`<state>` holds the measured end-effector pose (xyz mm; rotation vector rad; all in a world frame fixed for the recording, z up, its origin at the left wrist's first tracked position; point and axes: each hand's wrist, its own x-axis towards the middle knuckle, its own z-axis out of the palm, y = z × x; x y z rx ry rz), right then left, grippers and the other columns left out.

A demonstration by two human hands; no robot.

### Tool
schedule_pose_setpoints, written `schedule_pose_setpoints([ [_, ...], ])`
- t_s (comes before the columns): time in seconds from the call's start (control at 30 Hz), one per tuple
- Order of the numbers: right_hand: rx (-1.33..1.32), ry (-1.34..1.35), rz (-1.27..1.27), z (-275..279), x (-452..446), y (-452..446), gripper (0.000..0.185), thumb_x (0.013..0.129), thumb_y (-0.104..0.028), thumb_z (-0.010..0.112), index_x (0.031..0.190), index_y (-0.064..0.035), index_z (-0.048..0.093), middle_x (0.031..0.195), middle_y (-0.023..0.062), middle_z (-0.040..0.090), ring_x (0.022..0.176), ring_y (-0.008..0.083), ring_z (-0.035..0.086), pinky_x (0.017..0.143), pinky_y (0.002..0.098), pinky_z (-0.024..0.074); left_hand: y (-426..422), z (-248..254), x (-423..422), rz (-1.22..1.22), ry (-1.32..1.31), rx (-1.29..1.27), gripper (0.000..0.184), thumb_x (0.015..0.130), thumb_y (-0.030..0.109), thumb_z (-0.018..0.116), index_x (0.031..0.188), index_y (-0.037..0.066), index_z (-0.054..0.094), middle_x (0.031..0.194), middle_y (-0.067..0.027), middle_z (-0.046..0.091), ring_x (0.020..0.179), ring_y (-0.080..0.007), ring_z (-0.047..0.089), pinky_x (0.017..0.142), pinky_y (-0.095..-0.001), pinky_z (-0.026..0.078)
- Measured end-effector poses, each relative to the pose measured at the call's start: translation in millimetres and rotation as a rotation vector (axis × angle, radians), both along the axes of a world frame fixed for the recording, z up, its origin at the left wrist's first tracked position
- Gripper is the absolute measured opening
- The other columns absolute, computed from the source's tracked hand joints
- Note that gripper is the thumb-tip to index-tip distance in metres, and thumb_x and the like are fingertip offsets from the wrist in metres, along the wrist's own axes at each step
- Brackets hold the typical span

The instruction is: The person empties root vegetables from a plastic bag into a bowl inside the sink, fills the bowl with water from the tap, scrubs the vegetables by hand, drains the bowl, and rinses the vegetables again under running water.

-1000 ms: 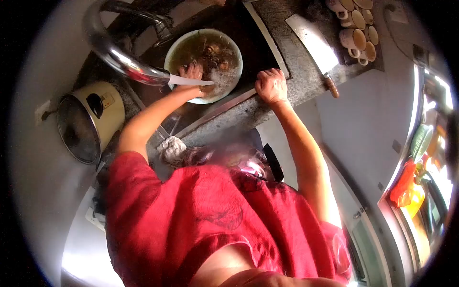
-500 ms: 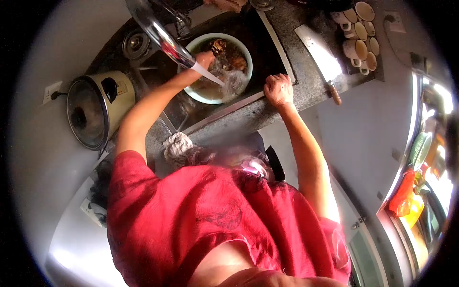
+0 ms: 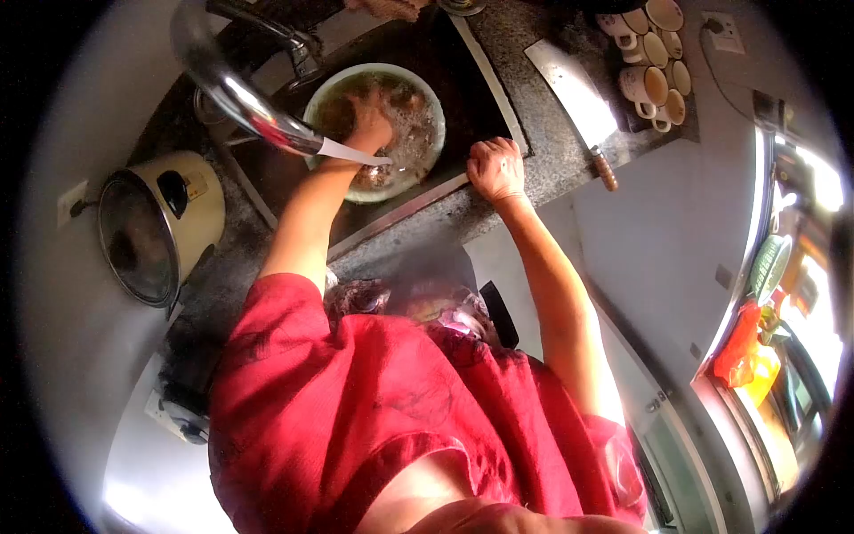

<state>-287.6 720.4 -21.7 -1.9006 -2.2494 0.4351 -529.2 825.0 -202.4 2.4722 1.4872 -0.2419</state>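
My left hand (image 3: 368, 121) is in the cloudy brown water of a pale round basin (image 3: 438, 133), its fingers apart and partly under the surface. Brownish pieces show dimly in the water; I cannot make out their kind. From the faucet (image 3: 258, 114), a stream of water (image 3: 354, 154) falls across my left wrist into the basin. Curled into a fist, my right hand (image 3: 496, 167) rests on the front rim of the sink (image 3: 427, 203), to the right of the basin. Nothing shows in its fingers.
A cleaver (image 3: 574, 96) lies on the counter right of the sink, its wooden handle near the front edge. Behind it stand several white mugs (image 3: 644, 86). A cream-coloured cooker (image 3: 197, 200) with a glass lid is at the left. Plastic bags (image 3: 745, 351) hang far right.
My left hand has moved from the basin's left side deeper toward its middle, and its fingers have spread. Dark pieces seen above the water are now mostly under it. My right hand stays on the rim.
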Motion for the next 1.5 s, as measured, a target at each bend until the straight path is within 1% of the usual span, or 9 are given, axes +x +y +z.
schedule_pose_setpoints([
  [0.17, 0.070, 0.059, -0.013, 0.6, -0.9, -1.2, 0.013, 0.072, -0.021, 0.058, 0.068, -0.0086, 0.056, 0.073, 0.0091, 0.062, 0.079, 0.0293, 0.056, 0.078, 0.0407, 0.0419, 30.1, -3.6, -35.3, 0.057, -0.455, -0.089, 0.037, 0.084, 0.013, 0.057, 0.120, 0.005, 0.054, 0.125, -0.0247, 0.046, 0.120, -0.0418, 0.040, 0.097, -0.0622, 0.031],
  [0.27, 0.014, 0.013, 0.007, 1.8, 0.5, -0.6, 0.013, 0.072, -0.021, 0.058, 0.069, -0.0084, 0.056, 0.074, 0.0089, 0.061, 0.081, 0.0290, 0.056, 0.079, 0.0404, 0.0415, 23.7, 62.5, -68.4, -0.332, -0.379, -0.174, 0.018, 0.078, 0.019, 0.064, 0.089, 0.006, 0.060, 0.115, -0.0137, 0.050, 0.105, -0.0331, 0.048, 0.089, -0.0490, 0.040],
  [0.33, -0.001, 0.015, 0.004, 1.7, 0.0, -0.2, 0.013, 0.072, -0.021, 0.058, 0.069, -0.0083, 0.056, 0.075, 0.0088, 0.061, 0.082, 0.0288, 0.056, 0.079, 0.0404, 0.0414, 0.9, 78.0, -83.8, -0.367, -0.318, -0.051, 0.020, 0.081, 0.018, 0.064, 0.097, 0.005, 0.063, 0.114, -0.0145, 0.053, 0.111, -0.0329, 0.046, 0.094, -0.0481, 0.039],
  [0.43, 0.000, 0.016, 0.001, -2.9, 2.0, -0.8, 0.014, 0.072, -0.021, 0.058, 0.070, -0.0083, 0.056, 0.075, 0.0086, 0.061, 0.082, 0.0285, 0.056, 0.079, 0.0402, 0.0414, -40.0, 141.9, -84.5, -0.326, -0.180, -0.239, 0.070, 0.084, 0.041, 0.064, 0.144, 0.020, 0.036, 0.156, -0.0126, 0.006, 0.144, -0.0338, 0.005, 0.113, -0.0575, 0.019],
  [0.5, 0.011, 0.017, 0.001, -4.6, 3.6, -1.2, 0.014, 0.072, -0.022, 0.059, 0.070, -0.0082, 0.056, 0.075, 0.0085, 0.061, 0.082, 0.0284, 0.056, 0.079, 0.0402, 0.0414, -38.3, 157.1, -63.0, -0.320, 0.008, -0.333, 0.080, 0.081, 0.051, 0.063, 0.147, 0.021, 0.029, 0.156, -0.0128, 0.006, 0.145, -0.0321, -0.001, 0.114, -0.0588, 0.009],
  [0.77, 0.019, 0.029, 0.013, 3.9, 0.9, 2.0, 0.014, 0.072, -0.021, 0.059, 0.069, -0.0082, 0.056, 0.075, 0.0083, 0.062, 0.082, 0.0284, 0.056, 0.079, 0.0403, 0.0414, 6.8, 108.9, -53.2, -0.252, -0.315, -0.413, 0.092, 0.069, 0.045, 0.074, 0.145, 0.015, 0.032, 0.150, -0.0152, 0.026, 0.141, -0.0375, 0.014, 0.104, -0.0677, 0.022],
  [1.1, 0.047, 0.024, 0.004, -4.9, 0.8, -1.2, 0.012, 0.072, -0.021, 0.058, 0.069, -0.0089, 0.056, 0.073, 0.0080, 0.061, 0.079, 0.0280, 0.056, 0.080, 0.0397, 0.0419, -20.8, 119.9, -99.6, -0.247, -0.446, -0.165, 0.066, 0.072, 0.020, 0.072, 0.132, 0.007, 0.048, 0.127, -0.0198, 0.047, 0.117, -0.0377, 0.044, 0.102, -0.0464, 0.035],
  [1.17, 0.030, 0.029, 0.007, -3.0, 2.4, -0.4, 0.013, 0.072, -0.021, 0.059, 0.069, -0.0091, 0.056, 0.073, 0.0079, 0.061, 0.080, 0.0280, 0.056, 0.080, 0.0398, 0.0419, -25.5, 150.2, -103.1, -0.273, -0.103, -0.539, 0.066, 0.077, 0.027, 0.068, 0.135, 0.007, 0.043, 0.136, -0.0175, 0.037, 0.125, -0.0381, 0.034, 0.105, -0.0501, 0.030],
  [1.5, -0.003, 0.018, -0.008, 2.4, 0.3, 1.3, 0.014, 0.071, -0.021, 0.060, 0.069, -0.0083, 0.055, 0.073, 0.0082, 0.061, 0.080, 0.0285, 0.055, 0.079, 0.0401, 0.0413, 17.2, 101.4, 18.4, 0.226, -0.237, -0.234, 0.076, 0.081, 0.042, 0.065, 0.142, 0.008, 0.035, 0.148, -0.0209, 0.026, 0.136, -0.0441, 0.020, 0.111, -0.0532, 0.021],
])
